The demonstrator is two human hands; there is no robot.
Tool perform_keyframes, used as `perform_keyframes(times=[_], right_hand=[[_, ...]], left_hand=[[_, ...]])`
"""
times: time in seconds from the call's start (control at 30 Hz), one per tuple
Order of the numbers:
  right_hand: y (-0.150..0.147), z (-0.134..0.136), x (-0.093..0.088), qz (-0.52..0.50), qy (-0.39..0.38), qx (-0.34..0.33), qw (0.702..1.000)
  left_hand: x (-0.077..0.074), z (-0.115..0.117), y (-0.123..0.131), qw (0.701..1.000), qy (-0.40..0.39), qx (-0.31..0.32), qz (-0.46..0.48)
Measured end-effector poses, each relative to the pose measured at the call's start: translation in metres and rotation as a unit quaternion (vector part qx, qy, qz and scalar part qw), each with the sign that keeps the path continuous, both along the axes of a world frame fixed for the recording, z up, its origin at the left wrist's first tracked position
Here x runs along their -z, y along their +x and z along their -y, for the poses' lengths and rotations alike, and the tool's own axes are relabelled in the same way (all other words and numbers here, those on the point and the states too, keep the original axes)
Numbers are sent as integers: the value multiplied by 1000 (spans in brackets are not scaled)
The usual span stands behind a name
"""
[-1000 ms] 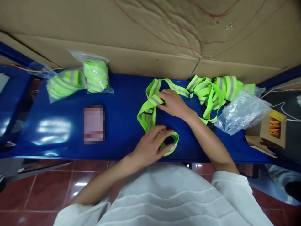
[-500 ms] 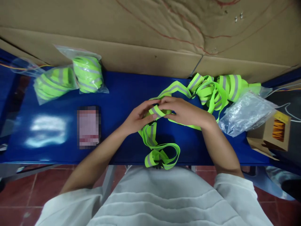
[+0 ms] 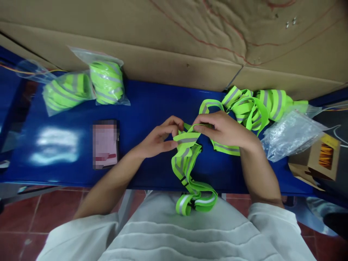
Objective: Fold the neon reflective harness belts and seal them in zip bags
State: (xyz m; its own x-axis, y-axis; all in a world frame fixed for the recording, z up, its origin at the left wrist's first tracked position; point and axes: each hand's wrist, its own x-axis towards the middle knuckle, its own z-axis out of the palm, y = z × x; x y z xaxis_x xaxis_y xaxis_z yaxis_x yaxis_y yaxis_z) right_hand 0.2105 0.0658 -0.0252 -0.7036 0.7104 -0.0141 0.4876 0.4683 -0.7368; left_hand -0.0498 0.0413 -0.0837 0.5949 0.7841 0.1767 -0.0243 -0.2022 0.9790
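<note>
My right hand (image 3: pixel 221 128) pinches a neon yellow-green reflective strap (image 3: pixel 187 139) with a grey stripe between thumb and fingers. To the left, my left hand (image 3: pixel 163 137) has its thumb and fingers apart around the strap's folded edge; the fingertips lie close to it, and whether they touch cannot be made out. Folded layers of the strap hang down from my right hand over the table's front edge. Its lower loops, with black fittings, lie against my light shirt. Another stretch runs behind and below my right hand towards a heap of similar straps (image 3: pixel 247 108).
Two clear bags of rolled straps (image 3: pixel 107 82) lie at the back left of the blue table (image 3: pixel 146 101). A pixelated flat item (image 3: pixel 105 145) lies nearer. On the right are clear plastic bags (image 3: pixel 293 136) and an open cardboard box (image 3: pixel 323 156). Cardboard (image 3: pixel 163 61) walls the back.
My left hand has loosened from the strap, its fingers spreading. The hanging folds have shifted right and dropped lower over the table edge. The view has moved slightly.
</note>
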Motion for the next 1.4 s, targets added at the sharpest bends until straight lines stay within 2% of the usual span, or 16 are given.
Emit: perform_keyframes(times=[0.2,0.3,0.4,0.5,0.6,0.8,0.97,1.1,1.2,1.3,1.4], right_hand=[[-14,4,5,69,34,35,996],[-10,-2,7,45,8,37,998],[-5,-6,6,59,0,16,998],[-2,-6,7,97,32,34,994],[2,-8,10,104,49,53,992],[17,-16,6,57,73,75,993],[26,-17,-5,43,56,84,994],[33,-18,-11,50,30,102,993],[36,-17,-8,88,48,119,988],[29,-11,-4,112,110,104,982],[9,-3,-2,78,133,34,987]], left_hand=[[-6,5,5,999,14,-31,11],[-6,6,0,998,-33,-34,50],[-9,7,-5,997,-71,-1,-5],[-14,7,-7,989,20,-11,-145],[-17,7,-9,973,123,-19,-192],[-22,6,-22,971,105,-77,-202],[-29,7,-24,937,184,-131,-266],[-25,10,-20,933,204,-129,-266],[-15,9,-18,945,198,-108,-237],[-5,4,-13,967,137,-85,-199],[3,0,-9,985,53,-78,-145]])
